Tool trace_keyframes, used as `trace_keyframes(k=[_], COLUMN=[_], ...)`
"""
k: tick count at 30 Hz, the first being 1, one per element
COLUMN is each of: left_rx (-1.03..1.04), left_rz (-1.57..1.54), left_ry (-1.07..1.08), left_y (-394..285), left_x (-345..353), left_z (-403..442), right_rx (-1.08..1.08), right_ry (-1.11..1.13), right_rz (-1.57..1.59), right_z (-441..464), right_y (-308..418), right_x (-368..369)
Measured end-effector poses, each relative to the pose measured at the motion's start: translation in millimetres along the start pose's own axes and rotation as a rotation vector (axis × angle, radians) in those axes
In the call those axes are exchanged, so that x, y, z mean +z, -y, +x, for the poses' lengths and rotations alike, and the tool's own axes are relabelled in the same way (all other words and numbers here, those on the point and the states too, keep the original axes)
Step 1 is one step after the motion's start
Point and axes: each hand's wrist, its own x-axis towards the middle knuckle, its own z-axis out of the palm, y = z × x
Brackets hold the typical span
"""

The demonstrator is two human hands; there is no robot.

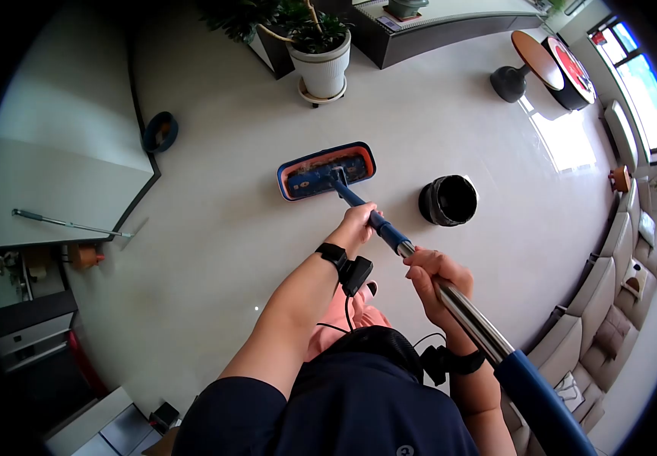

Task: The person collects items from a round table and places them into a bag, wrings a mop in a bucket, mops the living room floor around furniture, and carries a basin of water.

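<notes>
A flat mop (393, 237) with a blue and steel pole runs diagonally from the lower right toward the floor in front of me. My left hand (359, 223) is closed around the lower blue part of the pole. Higher up, my right hand (442, 278) wraps the steel section. The blue mop head (315, 179) lies inside a rectangular bucket (372, 158), blue outside and orange inside. Some dark matter shows around the head, too unclear to name. To the right of the bucket stands a bin (448, 201) with a black lining.
A potted plant in a white ribbed pot (324, 68) stands ahead on a wheeled base. By the left wall are a round blue container (161, 132) and a thin pole (70, 223). A long sofa (594, 296) lines the right, with a round table (537, 59) beyond.
</notes>
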Motion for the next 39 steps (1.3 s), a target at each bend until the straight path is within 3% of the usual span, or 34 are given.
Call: trace_keyframes(k=[15, 18, 21, 25, 29, 30, 33, 39], left_rx=[-0.173, -0.218, -0.232, -0.305, -0.304, -0.302, -0.264, -0.258], left_rz=[0.438, 0.497, 0.521, 0.529, 0.378, 0.359, 0.338, 0.256], left_ry=[0.071, 0.088, 0.137, 0.168, 0.188, 0.181, 0.228, 0.282], left_y=[-60, -82, -96, -102, -100, -107, -118, -108], left_x=[-52, -64, -76, -77, -103, -107, -123, -128], left_z=[33, 49, 48, 48, 51, 39, 18, -4], right_rx=[0.181, 0.201, 0.279, 0.423, 0.463, 0.37, 0.346, 0.315], right_ry=[-0.191, -0.339, -0.37, -0.744, -0.597, -0.553, -0.46, -0.475], right_rz=[-0.097, -0.022, -0.156, 0.101, -0.166, -0.23, -0.297, -0.28], right_z=[17, 24, 26, 18, 21, 21, 17, -11], right_y=[-3, -9, 5, 8, 35, 35, 49, 64], right_x=[112, 149, 174, 200, 219, 225, 239, 237])
